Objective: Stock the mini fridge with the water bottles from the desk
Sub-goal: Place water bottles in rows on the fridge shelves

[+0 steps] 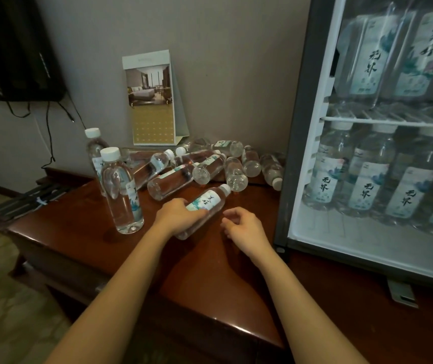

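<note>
My left hand [179, 214] grips a clear water bottle [210, 202] that lies tilted on the brown desk [83, 232], its white cap pointing to the back right. My right hand [244, 224] hovers just right of that bottle with loosely curled fingers, holding nothing. Behind them several more bottles [202, 164] lie in a heap against the wall. Two bottles [119, 190] stand upright at the left. The mini fridge [289, 153] stands open at the right, with rows of bottles on its upper shelf [394, 119] and on its floor.
A standing calendar card [152, 98] leans against the wall behind the heap. A dark screen [12, 48] with hanging cables fills the upper left. The desk's front corner [268, 334] lies between my forearms. Carpet shows at the lower left.
</note>
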A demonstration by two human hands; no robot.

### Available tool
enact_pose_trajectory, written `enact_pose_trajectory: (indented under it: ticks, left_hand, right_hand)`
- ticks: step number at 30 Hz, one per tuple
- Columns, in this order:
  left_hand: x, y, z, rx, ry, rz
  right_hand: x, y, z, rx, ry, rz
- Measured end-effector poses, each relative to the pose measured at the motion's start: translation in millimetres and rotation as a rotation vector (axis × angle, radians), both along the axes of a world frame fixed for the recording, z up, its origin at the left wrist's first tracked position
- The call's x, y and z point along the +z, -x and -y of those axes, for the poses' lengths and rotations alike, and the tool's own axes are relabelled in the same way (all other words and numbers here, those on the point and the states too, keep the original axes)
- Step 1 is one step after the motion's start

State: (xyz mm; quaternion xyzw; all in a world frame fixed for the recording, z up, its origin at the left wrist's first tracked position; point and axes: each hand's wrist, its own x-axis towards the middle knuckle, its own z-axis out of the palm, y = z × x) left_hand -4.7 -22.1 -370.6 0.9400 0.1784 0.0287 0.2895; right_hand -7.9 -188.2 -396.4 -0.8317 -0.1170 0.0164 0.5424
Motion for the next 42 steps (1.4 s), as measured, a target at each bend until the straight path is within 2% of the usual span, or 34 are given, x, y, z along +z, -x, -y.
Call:
enact_pose_trajectory:
  ticks: [3, 7, 10, 14, 20, 28, 33, 42]
  left_hand:
    - [-6, 8, 15, 0.006, 0.1, 0.105]
    - [-20, 21, 39, -0.048, 0.339, 0.331]
    - [-28, 28, 47, -0.162, 0.58, 0.421]
    - [-33, 37, 49, -0.285, 0.786, 0.411]
    - [-29, 52, 42, -0.385, 0.776, 0.426]
    - [-12, 75, 30, -0.459, 0.746, 0.325]
    - [-9, 90, 43, -0.482, 0.769, 0.363]
    - [17, 95, 101, -0.638, 0.737, 0.469]
  right_hand:
    - [1, 1, -2, 0.016, -0.129, -0.127]
    - [7, 4, 0, 0.105, -0.468, -0.229]
    - [11, 8, 6, 0.151, -0.607, -0.199]
    - [14, 9, 8, 0.178, -0.627, -0.099]
    - [15, 15, 14, 0.288, -0.614, -0.066]
    - [19, 38, 18, 0.385, -0.333, -0.057]
    - [21, 56, 34, 0.337, -0.309, -0.017]
    - [46, 88, 97, 0.218, -0.405, 0.098]
